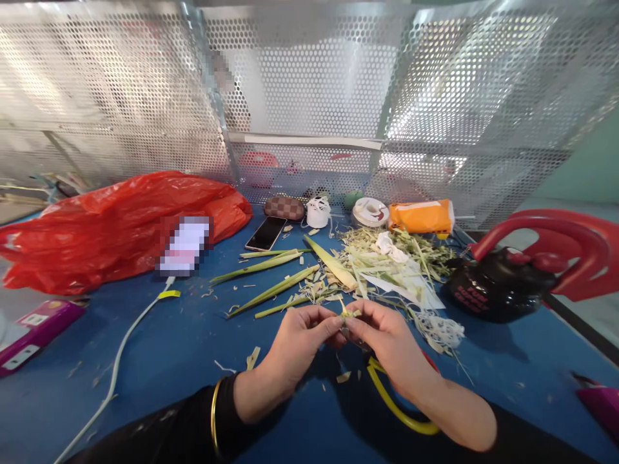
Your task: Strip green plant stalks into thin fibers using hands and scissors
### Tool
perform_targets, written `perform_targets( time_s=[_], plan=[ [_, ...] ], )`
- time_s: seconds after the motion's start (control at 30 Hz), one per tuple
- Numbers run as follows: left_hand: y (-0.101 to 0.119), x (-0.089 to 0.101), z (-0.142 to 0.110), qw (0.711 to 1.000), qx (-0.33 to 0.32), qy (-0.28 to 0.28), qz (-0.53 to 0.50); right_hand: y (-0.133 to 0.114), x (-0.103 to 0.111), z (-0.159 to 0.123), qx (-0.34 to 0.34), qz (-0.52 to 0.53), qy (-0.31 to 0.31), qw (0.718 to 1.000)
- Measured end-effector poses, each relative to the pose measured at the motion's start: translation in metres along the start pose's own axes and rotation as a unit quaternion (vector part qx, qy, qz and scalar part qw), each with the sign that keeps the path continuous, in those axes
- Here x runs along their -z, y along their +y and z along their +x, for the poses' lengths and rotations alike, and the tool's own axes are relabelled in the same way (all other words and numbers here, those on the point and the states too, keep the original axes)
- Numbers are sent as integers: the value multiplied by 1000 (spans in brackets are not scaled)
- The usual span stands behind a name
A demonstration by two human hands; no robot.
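Observation:
My left hand (304, 338) and my right hand (387, 338) meet above the blue table, thumbs and fingertips pinched on a small pale yellow-green piece of plant leaf (346, 313). Much of that piece is hidden by my fingers. Just beyond them lies a pointed, pale green leaf bundle (334, 264). Longer green leaf stalks (273, 291) lie to its left. Beneath my right hand is a tool with a curved yellow handle (401, 412); its working end is hidden. Small leaf scraps (343, 377) lie below my fingers.
A heap of shredded leaves (401, 251) is right of centre, near a black kettle (503, 287). Behind are white string (318, 212), a tape roll (370, 211) and an orange packet (422, 216). A red plastic bag (116, 225), phones and a white cable (118, 361) lie left.

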State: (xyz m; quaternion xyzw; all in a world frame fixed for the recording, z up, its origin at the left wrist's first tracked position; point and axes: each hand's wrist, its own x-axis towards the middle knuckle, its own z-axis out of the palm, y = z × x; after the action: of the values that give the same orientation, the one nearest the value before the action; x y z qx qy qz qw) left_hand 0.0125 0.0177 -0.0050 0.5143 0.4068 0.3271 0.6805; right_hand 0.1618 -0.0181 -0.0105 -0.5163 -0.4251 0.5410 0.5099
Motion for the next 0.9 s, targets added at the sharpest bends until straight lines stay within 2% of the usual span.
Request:
perform_targets(
  time_s=[0.27,0.4,0.57,0.7,0.77,0.83,0.9],
  plan=[
    [-5,2,2,1000,7,14,-15,-5,5,1,4,-46,10,999],
    [-4,2,2,998,29,13,-57,-6,7,2,-40,-34,-2,999],
    [-2,5,2,991,46,85,-90,-1,11,5,-83,83,-2,993],
    [-2,10,6,985,30,133,-108,-1,12,5,-98,85,-13,991],
    [-2,12,7,983,17,146,-109,-4,13,5,-109,57,-42,991],
    [-2,13,8,982,9,156,-105,-7,15,6,-140,39,-103,984],
    [-2,13,9,981,9,167,-96,-10,22,11,-167,61,-143,974]
  ],
)
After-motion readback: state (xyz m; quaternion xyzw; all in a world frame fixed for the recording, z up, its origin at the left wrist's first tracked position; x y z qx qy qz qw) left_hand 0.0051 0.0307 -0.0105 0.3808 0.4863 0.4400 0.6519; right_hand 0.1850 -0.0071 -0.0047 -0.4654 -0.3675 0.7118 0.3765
